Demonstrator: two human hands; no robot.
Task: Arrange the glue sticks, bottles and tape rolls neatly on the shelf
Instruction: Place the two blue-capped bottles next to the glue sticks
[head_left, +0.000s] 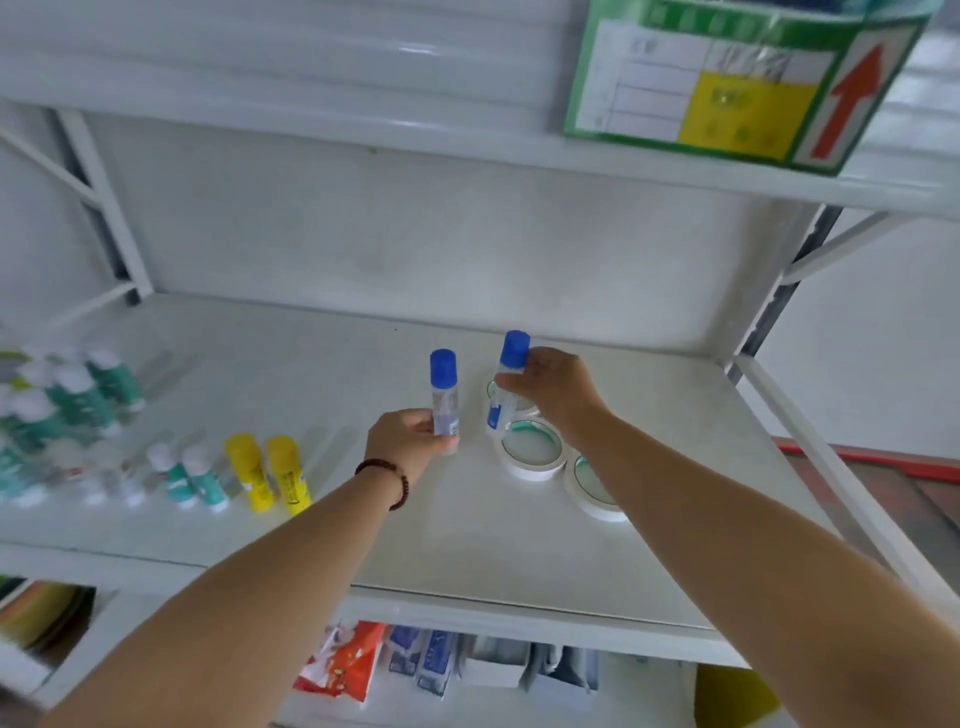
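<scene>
My left hand grips a clear glue bottle with a blue cap, held upright at the middle of the white shelf. My right hand holds a second blue-capped bottle, slightly tilted, above the white tape rolls. Three tape rolls lie flat in a diagonal row; my right arm partly covers the nearest roll and my right hand hides most of the farthest. Two yellow glue sticks stand left of centre, with green-and-white glue sticks beside them.
More green-and-white bottles crowd the shelf's far left, blurred. A green carton with a red arrow sits on the upper shelf at the right. Packets lie on the lower shelf. White metal uprights frame the right side.
</scene>
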